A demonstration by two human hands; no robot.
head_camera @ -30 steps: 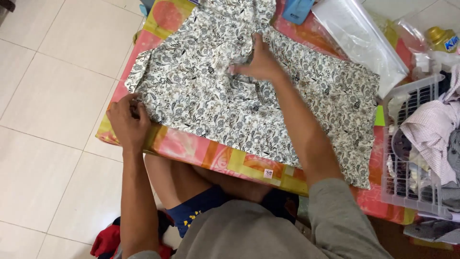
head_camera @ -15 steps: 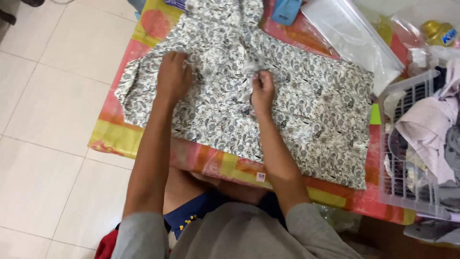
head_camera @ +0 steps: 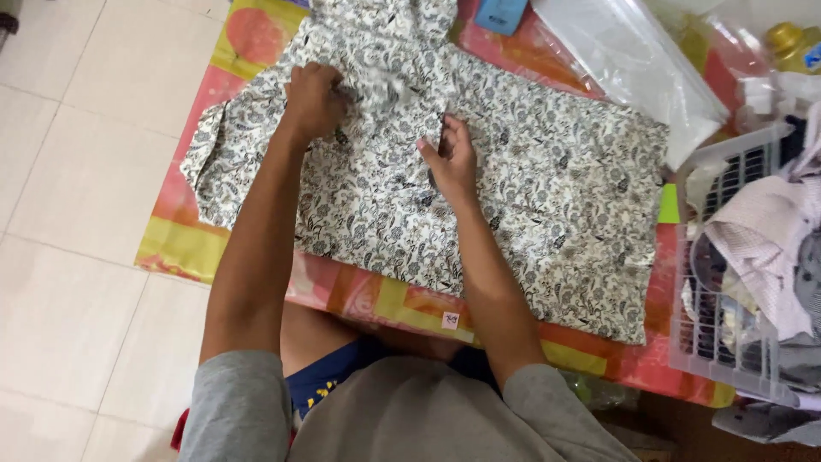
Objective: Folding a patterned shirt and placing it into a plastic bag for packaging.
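Both arms reach forward, bare from the short grey sleeves down. The left hand (head_camera: 312, 101) is curled into a loose fist, knuckles up, with its fingers bunched tight. The right hand (head_camera: 451, 158) is turned on its side, fingers bent and pressing down.

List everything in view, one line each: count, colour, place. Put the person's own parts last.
patterned shirt: one, white with a dark floral print, spread flat across the table.
table cover: one, pink, yellow and orange, under the shirt.
clear plastic bag: one, transparent, top right on the table.
blue object: one, at the top edge, cut off.
laundry basket: one, white, at the right, full of clothes.
bottle: one, yellow cap, top right corner.
tiled floor: pale, at the left.
left hand: closed on the shirt's cloth near the collar.
right hand: fingers pressing on the shirt's middle.
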